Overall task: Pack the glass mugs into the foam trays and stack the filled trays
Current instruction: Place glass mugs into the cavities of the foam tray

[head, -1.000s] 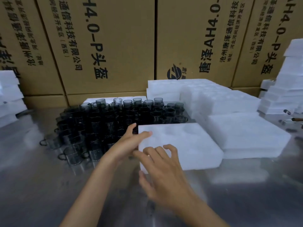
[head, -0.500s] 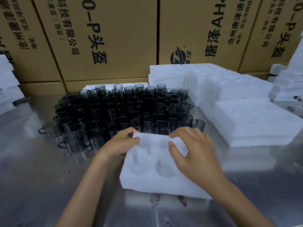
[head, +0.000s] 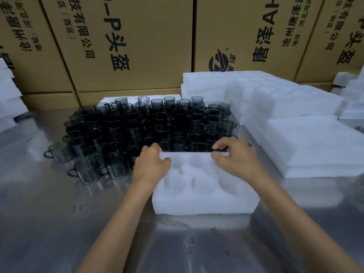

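A white foam tray (head: pixel 204 196) with round empty pockets lies on the metal table right in front of me. My left hand (head: pixel 151 166) grips its far left corner, thumb on top and fingers behind the edge. My right hand (head: pixel 236 157) grips the far right corner the same way. Directly behind the tray stands a dense cluster of smoky glass mugs (head: pixel 147 127), several rows deep, with handles sticking out on the left side.
Stacks of white foam trays (head: pixel 295 138) fill the right side and back right. More foam (head: pixel 7 99) is piled at the left edge. Brown printed cartons (head: pixel 126 40) wall off the back. The shiny metal table (head: pixel 49 223) reflects light near me.
The tray has been pulled from the stack on the right toward me and now lies pocket side up, squared in front of the mugs. Both hands have shifted to its far corners.
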Action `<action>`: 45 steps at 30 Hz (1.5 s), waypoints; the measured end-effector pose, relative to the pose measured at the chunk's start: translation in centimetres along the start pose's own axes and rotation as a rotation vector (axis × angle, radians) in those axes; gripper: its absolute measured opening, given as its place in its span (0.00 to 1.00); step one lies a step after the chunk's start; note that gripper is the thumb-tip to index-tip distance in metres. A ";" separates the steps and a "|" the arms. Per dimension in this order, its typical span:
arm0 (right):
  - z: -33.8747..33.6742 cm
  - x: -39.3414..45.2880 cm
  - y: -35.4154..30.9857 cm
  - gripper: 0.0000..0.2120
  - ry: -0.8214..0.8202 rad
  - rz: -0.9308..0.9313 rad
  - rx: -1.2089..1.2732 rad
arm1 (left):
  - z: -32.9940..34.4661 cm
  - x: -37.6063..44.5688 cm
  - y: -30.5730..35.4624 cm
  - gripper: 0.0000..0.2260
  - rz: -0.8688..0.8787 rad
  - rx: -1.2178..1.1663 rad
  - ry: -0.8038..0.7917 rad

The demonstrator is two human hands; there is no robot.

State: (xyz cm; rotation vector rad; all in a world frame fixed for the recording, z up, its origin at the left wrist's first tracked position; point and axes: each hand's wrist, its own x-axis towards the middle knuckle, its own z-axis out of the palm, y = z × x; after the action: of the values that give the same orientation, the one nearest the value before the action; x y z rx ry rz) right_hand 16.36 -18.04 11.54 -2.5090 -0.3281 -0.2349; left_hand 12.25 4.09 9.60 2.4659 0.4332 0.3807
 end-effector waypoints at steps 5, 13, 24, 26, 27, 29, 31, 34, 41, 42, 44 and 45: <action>0.4 5.0 -0.9 0.22 0.145 0.062 0.055 | 0.1 0.1 -0.8 0.09 -0.032 -0.013 -0.031; 2.0 10.7 0.5 0.06 0.040 0.184 0.076 | -0.1 -0.3 -1.2 0.09 -0.038 -0.095 -0.041; -0.8 3.2 -3.3 0.14 0.223 -0.266 0.431 | -1.7 -1.6 0.8 0.12 0.292 -0.534 0.268; -0.5 1.5 -4.3 0.23 0.175 -0.356 0.445 | -1.7 -2.0 1.1 0.20 0.376 -0.595 0.216; -0.1 0.9 -4.6 0.29 0.137 -0.386 0.473 | -1.7 -2.1 1.1 0.22 0.413 -0.599 0.189; 0.7 0.0 -4.8 0.40 0.065 -0.406 0.510 | -1.7 -2.1 0.9 0.26 0.473 -0.567 0.146; 1.5 -0.4 -4.8 0.44 0.031 -0.423 0.489 | -1.9 -2.0 0.7 0.28 0.511 -0.523 0.102; 2.4 -1.0 -4.7 0.43 -0.008 -0.438 0.517 | -2.3 -2.0 0.6 0.30 0.529 -0.480 0.062; 3.1 -0.8 -4.2 0.33 -0.104 -0.394 0.662 | -2.8 -1.9 0.1 0.27 0.449 -0.477 0.046; 3.2 -0.8 -4.2 0.33 -0.119 -0.386 0.659 | -2.8 -1.9 0.0 0.27 0.442 -0.477 0.033; 3.3 -0.8 -4.1 0.33 -0.163 -0.368 0.664 | -3.0 -1.7 -0.2 0.26 0.426 -0.456 -0.002; 3.4 -0.9 -4.1 0.33 -0.189 -0.356 0.671 | -3.2 -1.5 -0.4 0.26 0.413 -0.442 -0.027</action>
State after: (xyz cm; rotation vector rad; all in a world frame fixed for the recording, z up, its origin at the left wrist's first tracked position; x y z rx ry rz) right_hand 14.66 -12.98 10.71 -1.7995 -0.7879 -0.0130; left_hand 9.61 5.41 11.60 2.1073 -0.1684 0.5433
